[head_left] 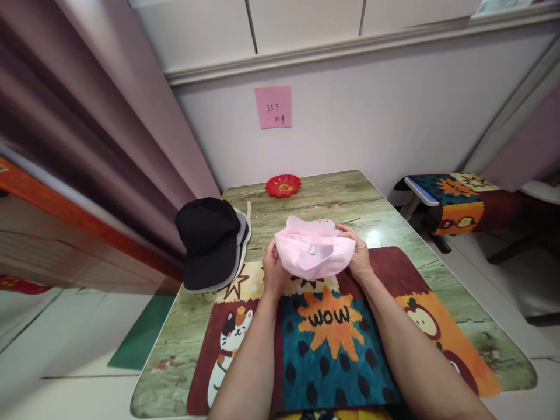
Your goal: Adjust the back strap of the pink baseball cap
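A pink cap [312, 254] is held up between both hands over a colourful mat [332, 350]. Its back strap and small buckle face me. My left hand [273, 267] grips the cap's left side, and my right hand [356, 252] has hold of the right side, with the fingers partly behind it. To the left, a black cap [207, 239] rests on top of lighter caps at the table's left edge, their edges [243, 242] showing beneath it.
A red scalloped dish [283, 186] sits at the back of the green wood-patterned table [161, 356]. Behind, a pink note [273, 107] is stuck on the wall. Curtains hang at the left. A second table with a patterned cover [457, 201] stands at the right.
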A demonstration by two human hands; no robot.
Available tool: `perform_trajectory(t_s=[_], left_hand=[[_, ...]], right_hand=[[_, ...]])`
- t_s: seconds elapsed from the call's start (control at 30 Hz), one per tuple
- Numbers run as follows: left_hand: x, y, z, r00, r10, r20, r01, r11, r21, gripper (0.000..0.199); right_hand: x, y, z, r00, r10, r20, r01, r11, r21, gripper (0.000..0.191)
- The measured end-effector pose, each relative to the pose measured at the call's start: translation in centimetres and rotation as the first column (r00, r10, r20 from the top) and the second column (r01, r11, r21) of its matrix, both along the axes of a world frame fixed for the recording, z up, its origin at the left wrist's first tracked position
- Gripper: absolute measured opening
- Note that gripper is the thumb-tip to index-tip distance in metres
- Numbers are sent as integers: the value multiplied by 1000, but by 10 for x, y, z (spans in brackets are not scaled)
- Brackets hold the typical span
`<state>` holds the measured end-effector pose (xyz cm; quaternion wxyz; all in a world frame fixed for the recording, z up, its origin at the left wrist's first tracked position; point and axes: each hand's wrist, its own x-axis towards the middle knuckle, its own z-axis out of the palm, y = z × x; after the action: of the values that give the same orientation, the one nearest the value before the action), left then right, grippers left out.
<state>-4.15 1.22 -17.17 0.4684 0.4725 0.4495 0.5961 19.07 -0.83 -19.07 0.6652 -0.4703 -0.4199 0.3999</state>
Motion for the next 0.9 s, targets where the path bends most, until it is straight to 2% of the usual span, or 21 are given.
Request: perform_trajectory(t_s=[0.1,0.17,0.3,0.4,0.47,0.5,0.57,0.63,0.73,0.83,0.9], left_hand=[[-1,-1,-3,998,31,47,-28,997,-69,31],[-2,-2,-4,998,59,38,-57,997,-59,36],[-3,-11,4,995,92,41,-94,993,69,44],[-1,-19,28,995,104,14,-104,974,201,48],[1,-19,53,997,47,-65,-26,959,283,46],[2,-17,65,992,-20,-128,57,955,292,44],[3,-8,88,930,-209,-304,284,931,230,38],[3,3,101,834,-310,-456,414,898,146,31],[0,14,107,690,-295,-661,460,883,87,18],[-3,15,108,519,-275,-809,510,860,35,11],[-3,15,108,482,-258,-837,520,854,36,10]], right_hand=[[1,4,-8,966,-106,236,87,992,91,16],[3,7,-13,966,-88,244,69,994,84,28],[3,9,-18,987,-46,156,41,999,33,44],[0,8,-17,999,-24,42,24,1000,-16,48],[-2,7,-13,1000,-13,-11,13,999,-36,47],[-4,7,-12,1000,-15,-14,15,999,-43,45],[-5,5,-9,999,-33,9,33,999,-36,43],[-6,4,-8,999,-47,16,47,999,-3,44],[-5,3,-8,1000,-14,-2,14,999,41,55],[-2,4,-10,993,12,116,-19,998,58,49],[-1,6,-12,985,3,172,-13,998,59,42]])
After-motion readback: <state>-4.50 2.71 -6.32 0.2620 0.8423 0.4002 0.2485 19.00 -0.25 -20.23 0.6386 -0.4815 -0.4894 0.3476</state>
